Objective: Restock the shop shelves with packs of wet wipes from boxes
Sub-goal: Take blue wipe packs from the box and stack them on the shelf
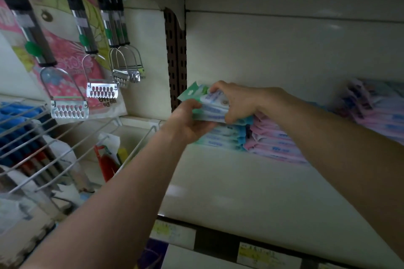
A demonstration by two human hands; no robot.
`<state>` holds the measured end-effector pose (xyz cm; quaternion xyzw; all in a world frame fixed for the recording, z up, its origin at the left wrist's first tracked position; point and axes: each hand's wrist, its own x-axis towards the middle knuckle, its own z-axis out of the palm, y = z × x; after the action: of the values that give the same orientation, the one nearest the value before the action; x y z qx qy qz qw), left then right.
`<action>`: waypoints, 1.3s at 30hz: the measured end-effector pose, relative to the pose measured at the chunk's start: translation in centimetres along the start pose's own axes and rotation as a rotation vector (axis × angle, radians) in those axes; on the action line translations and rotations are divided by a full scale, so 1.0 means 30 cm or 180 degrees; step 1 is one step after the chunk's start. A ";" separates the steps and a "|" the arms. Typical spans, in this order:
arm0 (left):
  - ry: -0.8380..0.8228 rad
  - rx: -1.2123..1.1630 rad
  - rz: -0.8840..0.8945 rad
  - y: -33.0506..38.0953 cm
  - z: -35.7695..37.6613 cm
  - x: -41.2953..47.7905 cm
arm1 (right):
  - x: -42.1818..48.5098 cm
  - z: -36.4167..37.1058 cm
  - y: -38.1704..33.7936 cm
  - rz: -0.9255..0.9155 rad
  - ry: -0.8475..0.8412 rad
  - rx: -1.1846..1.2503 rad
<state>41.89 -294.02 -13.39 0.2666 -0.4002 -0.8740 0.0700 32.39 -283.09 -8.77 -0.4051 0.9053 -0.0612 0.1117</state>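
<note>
Wet-wipe packs in a green-and-blue bundle are held above the white shelf by 2 hands, the left hand with fingers curled under its near end, the right hand gripping its top, over a blue stack beside a pink stack.

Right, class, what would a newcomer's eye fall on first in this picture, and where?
The left hand and right hand meet mid-frame, gripping a bundle of green wet wipe packs over the blue stack on the white shelf. Pink packs lie beside it on the right; shiny metal graters hang upper left.
</note>
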 end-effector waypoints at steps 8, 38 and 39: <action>0.0593 0.2077 0.0265 0.009 -0.008 0.076 | 0.048 0.087 0.037 -0.0075 0.0167 -0.0527; 0.1252 0.6544 0.2740 -0.048 0.002 0.116 | -0.024 0.085 -0.007 -0.0119 0.0746 -0.1470; 0.1207 0.6536 0.2724 -0.046 0.001 0.116 | -0.022 0.085 -0.011 -0.0086 0.0731 -0.1427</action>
<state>39.05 -294.23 -15.82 0.1672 -0.9708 0.0193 0.1710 33.70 -282.87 -11.06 -0.4223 0.8975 0.0940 -0.0853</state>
